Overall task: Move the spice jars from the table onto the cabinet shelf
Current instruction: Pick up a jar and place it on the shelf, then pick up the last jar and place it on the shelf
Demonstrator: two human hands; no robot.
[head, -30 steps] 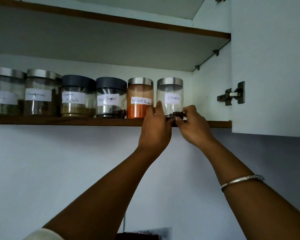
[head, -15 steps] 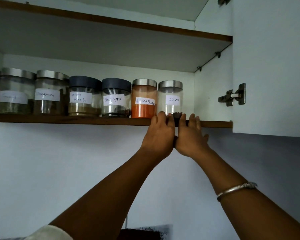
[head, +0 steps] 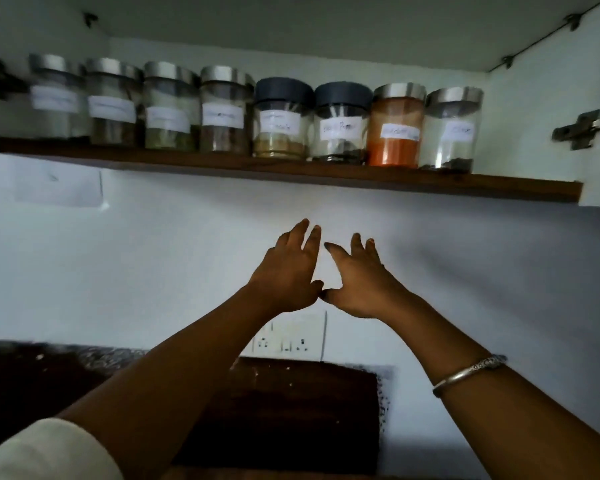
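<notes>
Several labelled spice jars stand in a row on the wooden cabinet shelf [head: 291,176]. The rightmost is the cloves jar [head: 451,131] with a steel lid, beside the red chilli powder jar [head: 395,126] and the dark-lidded black pepper jar [head: 342,124]. My left hand [head: 286,271] and my right hand [head: 359,280] hang below the shelf in front of the white wall, thumbs nearly touching, fingers spread. Both hold nothing and touch no jar.
A cabinet door hinge [head: 584,128] sits at the right side wall. A wall socket [head: 290,336] is below my hands, with a dark wooden board [head: 291,410] and a speckled counter [head: 49,372] underneath. A silver bangle [head: 468,374] is on my right wrist.
Both hands have let go of the cloves jar and dropped well below the shelf edge. The view has swung left and down, showing more jars and the counter.
</notes>
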